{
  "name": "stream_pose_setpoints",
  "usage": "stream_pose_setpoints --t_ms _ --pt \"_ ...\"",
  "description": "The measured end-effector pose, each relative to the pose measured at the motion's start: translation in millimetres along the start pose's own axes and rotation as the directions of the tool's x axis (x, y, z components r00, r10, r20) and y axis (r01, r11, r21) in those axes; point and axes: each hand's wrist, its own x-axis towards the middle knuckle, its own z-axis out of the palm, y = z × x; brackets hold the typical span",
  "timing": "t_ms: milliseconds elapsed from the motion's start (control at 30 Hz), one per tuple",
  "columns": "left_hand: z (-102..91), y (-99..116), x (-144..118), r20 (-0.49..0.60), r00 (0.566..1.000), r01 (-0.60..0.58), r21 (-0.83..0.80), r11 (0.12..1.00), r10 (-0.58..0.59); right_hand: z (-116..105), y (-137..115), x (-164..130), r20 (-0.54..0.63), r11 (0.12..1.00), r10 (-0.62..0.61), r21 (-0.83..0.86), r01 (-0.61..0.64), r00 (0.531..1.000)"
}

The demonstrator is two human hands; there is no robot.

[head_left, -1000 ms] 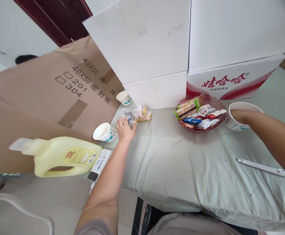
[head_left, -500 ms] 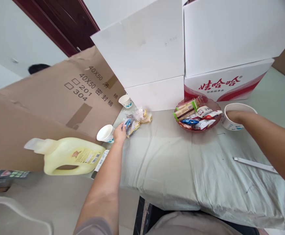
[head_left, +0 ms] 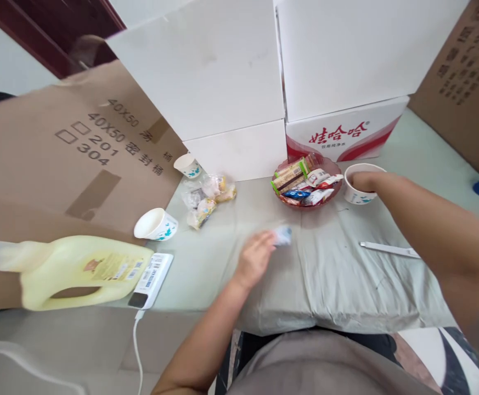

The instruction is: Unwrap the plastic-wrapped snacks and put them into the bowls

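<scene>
My left hand (head_left: pixel 255 257) is pinched on a small blue-and-white snack packet (head_left: pixel 282 236), blurred by motion, above the middle of the cloth-covered table (head_left: pixel 264 296). My right hand (head_left: pixel 365 181) reaches into a white paper cup (head_left: pixel 360 197) at the right; the rim and wall hide its fingers. Between the hands, a little farther back, a pink glass bowl (head_left: pixel 332 189) is heaped with wrapped snacks (head_left: pixel 292 178). Several crinkly plastic-wrapped snacks (head_left: pixel 206 200) lie at the left rear.
Two paper cups, one upright (head_left: pixel 187 165) and one tipped (head_left: pixel 157 225), stand on the left. Near them are a yellow jug (head_left: pixel 78 269) and a white power strip (head_left: pixel 152 280). White tweezers (head_left: pixel 389 249) lie at the right. White boxes (head_left: pixel 239 148) line the back; a large brown carton (head_left: pixel 29 164) flanks the left.
My left hand has left the wrapped snacks and swung right across the table with a packet in it. My right hand stays in the cup. The whole view has shifted.
</scene>
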Motion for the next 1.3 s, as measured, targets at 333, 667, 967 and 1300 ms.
stream_pose_setpoints --t_ms 333,667,967,1300 --pt "28.1 30 -21 0.042 0.998 0.053 -0.239 0.969 -0.045 -49 10 -134 0.108 0.998 -0.067 -0.001 0.068 0.992" --pt "34.1 27 -21 0.040 0.979 0.202 -0.373 0.905 -0.202 9 16 -220 0.077 0.985 -0.170 0.037 0.167 0.982" --pt "34.5 26 -24 0.072 0.955 0.292 -0.379 0.878 -0.287 34 -127 -210 0.161 0.794 -0.608 0.150 0.589 0.778" --pt "35.5 26 -22 0.108 0.957 0.291 -0.351 0.890 -0.270 16 6 -235 0.010 0.979 -0.185 -0.088 0.186 0.983"
